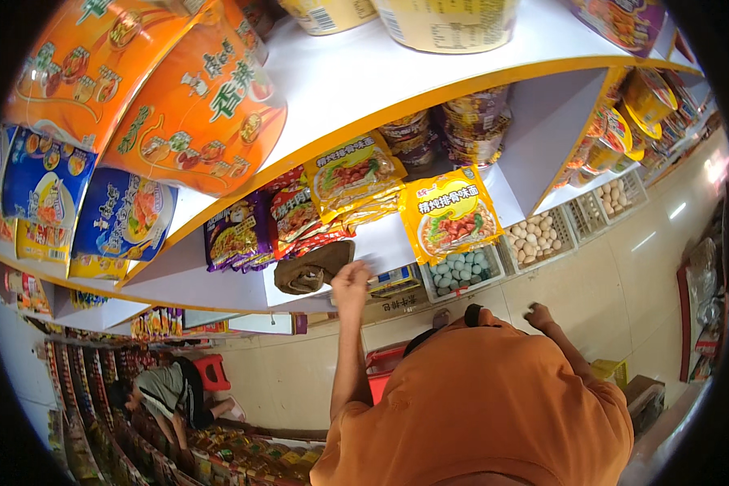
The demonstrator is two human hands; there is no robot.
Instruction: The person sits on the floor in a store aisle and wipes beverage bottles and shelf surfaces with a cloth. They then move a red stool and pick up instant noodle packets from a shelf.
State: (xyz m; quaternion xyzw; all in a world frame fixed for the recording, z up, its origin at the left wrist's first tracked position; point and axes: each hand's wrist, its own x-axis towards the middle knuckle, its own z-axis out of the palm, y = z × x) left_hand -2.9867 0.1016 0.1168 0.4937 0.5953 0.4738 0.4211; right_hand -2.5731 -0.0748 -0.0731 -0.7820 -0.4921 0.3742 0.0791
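Observation:
My left hand (350,282) is over the front edge of a white shelf, its fingers drawn together, with a dark blur at the fingertips; whether it holds anything is unclear. Just left of it lies a crumpled brown cloth (316,267). Beyond are stacked yellow instant noodle packets (355,176), red packets (294,212) and purple packets (237,234). A single yellow noodle packet (452,215) is at the shelf's right part, nearer the front. My right hand (539,316) hangs out to the right over the floor, fingers curled; a small dark patch shows at its fingertips.
Crates of bluish eggs (460,273) and brown eggs (531,240) stand on the floor by the shelf. Large orange noodle packs (200,115) fill the upper shelf. A red basket (379,370) is beside my body. Another person (170,395) bends over goods near a red stool (212,372).

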